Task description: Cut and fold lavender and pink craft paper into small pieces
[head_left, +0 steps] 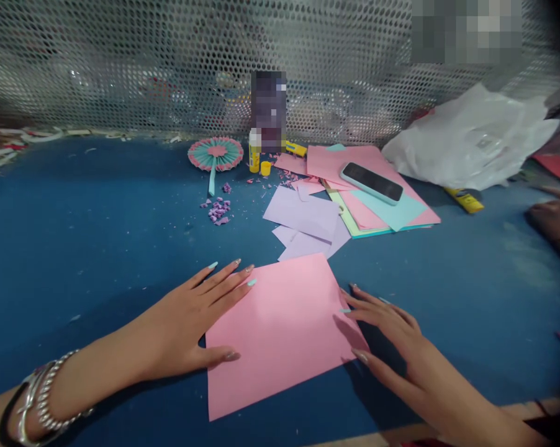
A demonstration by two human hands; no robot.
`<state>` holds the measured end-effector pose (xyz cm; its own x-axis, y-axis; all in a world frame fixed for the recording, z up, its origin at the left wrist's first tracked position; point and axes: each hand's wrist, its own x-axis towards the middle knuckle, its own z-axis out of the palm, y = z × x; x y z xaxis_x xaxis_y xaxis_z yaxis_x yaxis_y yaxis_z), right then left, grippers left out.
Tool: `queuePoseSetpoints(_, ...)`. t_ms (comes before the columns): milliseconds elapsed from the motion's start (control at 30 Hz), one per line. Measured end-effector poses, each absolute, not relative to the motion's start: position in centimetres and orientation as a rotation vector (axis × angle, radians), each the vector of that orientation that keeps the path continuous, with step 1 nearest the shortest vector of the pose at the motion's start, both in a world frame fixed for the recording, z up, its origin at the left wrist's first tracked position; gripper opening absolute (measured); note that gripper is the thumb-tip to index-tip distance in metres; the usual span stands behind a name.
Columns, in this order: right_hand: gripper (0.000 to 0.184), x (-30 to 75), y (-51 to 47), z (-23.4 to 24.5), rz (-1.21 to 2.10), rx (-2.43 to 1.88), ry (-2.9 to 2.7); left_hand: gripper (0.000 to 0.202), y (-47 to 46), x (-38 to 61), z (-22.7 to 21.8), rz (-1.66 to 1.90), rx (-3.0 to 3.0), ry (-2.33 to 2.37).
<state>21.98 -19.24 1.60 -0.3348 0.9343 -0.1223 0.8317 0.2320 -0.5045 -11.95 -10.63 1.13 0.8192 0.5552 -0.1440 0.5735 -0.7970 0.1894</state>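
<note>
A square-cornered sheet of pink paper (pixel 280 335) lies flat on the blue table in front of me. My left hand (pixel 191 316) rests on its left edge, fingers stretched out and thumb on the paper. At the right edge is my right hand (pixel 396 341), its fingers apart and the fingertips at the paper's rim; it grips nothing that I can see. Lilac paper pieces (pixel 301 214) lie just beyond the pink sheet's far edge.
A round pleated paper fan (pixel 215 155), a glue stick (pixel 254 155) and purple paper scraps (pixel 219 210) lie farther back. A phone (pixel 372 182) rests on stacked coloured paper. A white plastic bag (pixel 470 139) stands back right. Another person's hand (pixel 557 217) is at the right edge.
</note>
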Motion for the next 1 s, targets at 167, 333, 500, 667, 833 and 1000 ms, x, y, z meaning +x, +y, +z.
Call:
queuePoseSetpoints(167,0.039,21.1,-19.0,1.3,1.166,-1.559,-1.59,0.073,-10.8,-11.8,1.3,-0.124,2.771,0.858)
queuePoseSetpoints(333,0.046,19.8,-17.4,1.8,1.345,-1.579,-1.174,0.068,-11.6,-11.4,1.9,0.02,2.715,0.86)
queuePoseSetpoints(500,0.057,20.1,-15.9,3.6,1.52,-1.537,-1.153,0.075,-11.8,-9.9,3.4,0.119,2.474,1.093)
queuePoseSetpoints(667,0.049,20.7,-14.6,4.9,1.575,-1.507,-1.579,0.066,-10.3,-7.5,4.3,0.076,2.124,1.188)
queuePoseSetpoints(833,0.045,21.3,-15.1,4.3,1.215,-1.529,-2.156,0.047,-10.2,-5.5,4.6,-0.086,2.144,1.102)
queuePoseSetpoints(1000,0.063,22.5,-16.9,3.0,0.692,-1.646,-2.441,0.044,-12.0,-4.5,4.6,-0.172,2.28,1.083)
